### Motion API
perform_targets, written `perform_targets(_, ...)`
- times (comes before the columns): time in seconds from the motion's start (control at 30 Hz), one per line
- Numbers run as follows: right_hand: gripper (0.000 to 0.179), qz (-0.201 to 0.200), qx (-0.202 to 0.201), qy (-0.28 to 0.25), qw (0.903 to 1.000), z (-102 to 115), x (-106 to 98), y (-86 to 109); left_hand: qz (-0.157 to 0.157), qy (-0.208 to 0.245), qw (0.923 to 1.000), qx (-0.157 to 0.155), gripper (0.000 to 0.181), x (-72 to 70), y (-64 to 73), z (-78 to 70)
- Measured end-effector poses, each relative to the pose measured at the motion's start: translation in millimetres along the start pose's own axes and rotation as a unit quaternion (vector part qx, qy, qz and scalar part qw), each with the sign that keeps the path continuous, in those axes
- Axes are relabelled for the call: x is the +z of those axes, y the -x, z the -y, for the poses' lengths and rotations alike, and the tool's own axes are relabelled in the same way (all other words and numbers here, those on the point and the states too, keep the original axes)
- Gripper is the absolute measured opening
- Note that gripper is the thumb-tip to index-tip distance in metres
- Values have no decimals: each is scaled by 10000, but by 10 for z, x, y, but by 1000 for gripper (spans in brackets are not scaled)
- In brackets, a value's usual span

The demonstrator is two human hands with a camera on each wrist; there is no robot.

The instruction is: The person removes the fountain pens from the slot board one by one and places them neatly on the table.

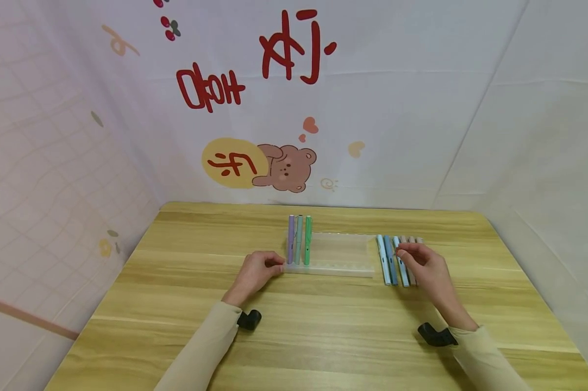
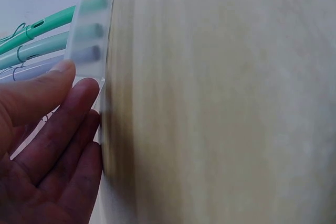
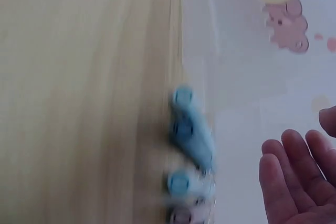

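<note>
A clear plastic pen rack (image 1: 343, 270) sits near the back middle of the table. Purple (image 1: 291, 240), grey-green (image 1: 299, 240) and bright green (image 1: 308, 240) pens lean side by side in its left part. My left hand (image 1: 258, 274) pinches the rack's left end, thumb and index finger at its corner in the left wrist view. Right of the rack lies a row of pens: pale blue (image 1: 383, 260), darker blue (image 1: 391, 260), another pale blue (image 1: 404, 274) and several greyish ones, partly hidden. My right hand (image 1: 428, 270) hovers over this row, fingers loosely bent, holding nothing in the right wrist view.
A wooden table (image 1: 313, 336) carries everything. Behind it hangs a white cloth (image 1: 396, 108) printed with red characters and a bear (image 1: 289, 168). Black wrist-worn cameras (image 1: 249, 320) sit at both sleeves.
</note>
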State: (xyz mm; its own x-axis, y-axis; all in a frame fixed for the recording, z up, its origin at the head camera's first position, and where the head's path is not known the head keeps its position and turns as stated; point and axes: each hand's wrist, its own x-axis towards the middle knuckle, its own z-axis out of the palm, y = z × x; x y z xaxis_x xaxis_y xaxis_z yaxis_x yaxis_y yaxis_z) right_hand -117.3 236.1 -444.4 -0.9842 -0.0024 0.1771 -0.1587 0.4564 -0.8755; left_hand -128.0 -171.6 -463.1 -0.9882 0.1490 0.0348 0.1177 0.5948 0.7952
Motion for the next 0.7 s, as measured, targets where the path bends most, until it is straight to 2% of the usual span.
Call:
perform_targets(0.2,34,82,-254,-165,9995,95,231,62,33,-41,10000,69,6,-22,14,20)
perform_targets(0.4,31,330,-434,-363,9979,195,406,61,35,-62,9999,71,6,-24,13,21)
perform_targets(0.7,30,524,-777,146,9955,294,637,20,-29,-64,9999,121,6,-8,-15,-8)
